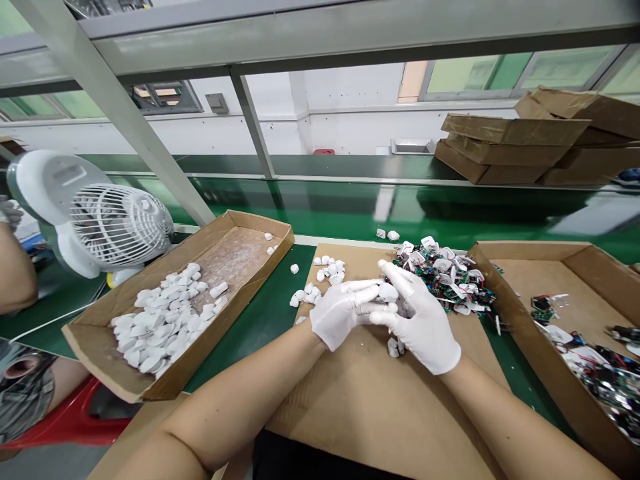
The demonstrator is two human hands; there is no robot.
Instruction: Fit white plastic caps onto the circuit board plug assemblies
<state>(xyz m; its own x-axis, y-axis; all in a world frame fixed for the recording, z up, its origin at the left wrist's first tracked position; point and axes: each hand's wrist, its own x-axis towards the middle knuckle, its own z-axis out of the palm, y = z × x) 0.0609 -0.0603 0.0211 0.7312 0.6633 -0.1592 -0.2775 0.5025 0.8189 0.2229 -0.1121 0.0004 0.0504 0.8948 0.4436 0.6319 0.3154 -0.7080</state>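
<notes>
My left hand (345,310) and my right hand (423,317), both in white gloves, meet over a cardboard sheet (380,407). Between their fingertips is a small white rounded piece (387,292), gripped from both sides; the fingers partly hide it. Just below my right hand a few more white pieces (395,347) lie on the cardboard. Small white pieces (330,269) also lie in loose clusters beyond my left hand. Behind my right hand is a heap of small green circuit boards (445,273) with white parts and wires.
At left, a shallow cardboard box (240,297) holds many white pieces, beside a white fan (120,220). Another cardboard box (540,380) at right holds wired circuit boards. Stacked boxes (515,150) stand on the far green surface. A co-worker's arm (15,267) shows at far left.
</notes>
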